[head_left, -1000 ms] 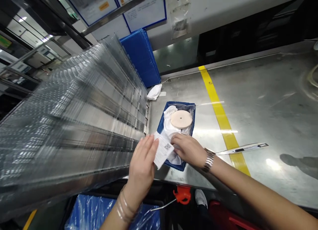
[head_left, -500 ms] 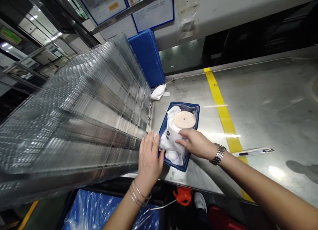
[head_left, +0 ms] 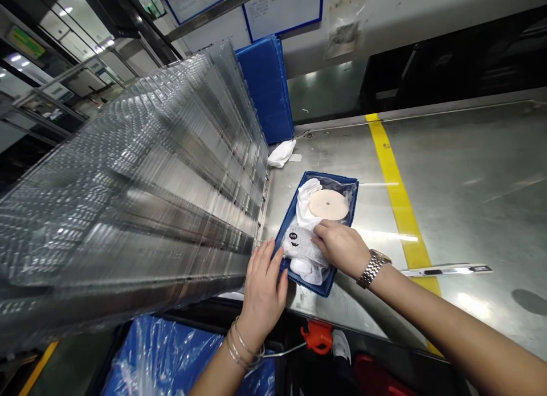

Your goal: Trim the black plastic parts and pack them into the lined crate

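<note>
A small blue bin (head_left: 328, 289) sits on the metal bench, with white gloves or cloths (head_left: 308, 199) in clear plastic and a pale round disc with a centre hole (head_left: 329, 204) inside. Across its near half lies a white printed packet (head_left: 301, 243) with a dark round mark. My right hand (head_left: 342, 247) has its fingers bent and closed at the packet's right edge; the fingertips are partly hidden. Stretched out flat, the fingers of my left hand (head_left: 267, 285) rest at the bin's left rim.
A tall stack of clear plastic trays (head_left: 171, 185) stands at left, blue sheets (head_left: 269, 91) behind. A white crumpled piece (head_left: 282, 154) lies near them. A box cutter (head_left: 448, 269) crosses the yellow tape (head_left: 395, 194). An orange handle (head_left: 318, 336) hangs below the bench edge.
The white printed packet has gone from tilted in my right hand to lying flatter over the bin's contents. My left hand stays by the rim. The whole view has shifted slightly.
</note>
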Motion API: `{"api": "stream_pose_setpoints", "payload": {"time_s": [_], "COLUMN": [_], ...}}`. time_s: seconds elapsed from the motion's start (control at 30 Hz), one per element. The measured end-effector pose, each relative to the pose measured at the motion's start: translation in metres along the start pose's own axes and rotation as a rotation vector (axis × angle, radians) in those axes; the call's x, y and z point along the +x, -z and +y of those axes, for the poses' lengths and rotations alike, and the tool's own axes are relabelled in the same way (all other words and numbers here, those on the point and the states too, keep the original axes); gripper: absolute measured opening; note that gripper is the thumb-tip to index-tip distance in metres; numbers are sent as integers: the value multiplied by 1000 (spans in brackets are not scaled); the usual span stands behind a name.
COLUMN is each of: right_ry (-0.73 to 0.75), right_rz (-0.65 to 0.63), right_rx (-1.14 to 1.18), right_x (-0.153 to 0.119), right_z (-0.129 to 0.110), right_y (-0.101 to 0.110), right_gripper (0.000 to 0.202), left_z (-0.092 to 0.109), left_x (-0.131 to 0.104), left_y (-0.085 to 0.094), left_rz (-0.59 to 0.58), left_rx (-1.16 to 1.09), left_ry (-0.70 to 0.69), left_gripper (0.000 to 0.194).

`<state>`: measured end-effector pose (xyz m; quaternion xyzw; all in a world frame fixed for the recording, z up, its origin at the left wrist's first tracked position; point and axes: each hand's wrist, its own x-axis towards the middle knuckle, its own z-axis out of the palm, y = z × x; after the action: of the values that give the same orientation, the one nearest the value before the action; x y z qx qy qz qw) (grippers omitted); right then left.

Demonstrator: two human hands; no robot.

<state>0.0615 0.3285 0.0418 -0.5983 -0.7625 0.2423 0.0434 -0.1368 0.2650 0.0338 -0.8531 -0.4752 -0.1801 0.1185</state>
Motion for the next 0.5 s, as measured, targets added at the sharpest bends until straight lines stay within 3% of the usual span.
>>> {"api": "stream_pose_setpoints", "payload": {"time_s": [0.17,0.27,0.33,0.4,0.43,0.5], "right_ry": [115,101,96,120,139,159], "right_rz": [56,83,56,-26,-78,-163], "right_rx": [204,344,411,451,461,457], "right_x": [-6,-27,-56,-96,-118,-159], "right_z": [19,25,17,-4,-18,-50], "right_y": [11,20,23,19,14,-1], "right_gripper": [21,34,40,40,37,28], "left_z": [-5,1,13,32,42,59], "left_x": [-39,-74,-97,-118,-127,-144], "left_y": [20,32,38,46,52,69], "left_rz": [34,22,23,84,92,-6], "left_rx": [-58,-231,-489,-869,-1077,-1326], "left_ry": [86,201,385,673,787,951], "left_gripper": [38,40,38,34,41,59]}}
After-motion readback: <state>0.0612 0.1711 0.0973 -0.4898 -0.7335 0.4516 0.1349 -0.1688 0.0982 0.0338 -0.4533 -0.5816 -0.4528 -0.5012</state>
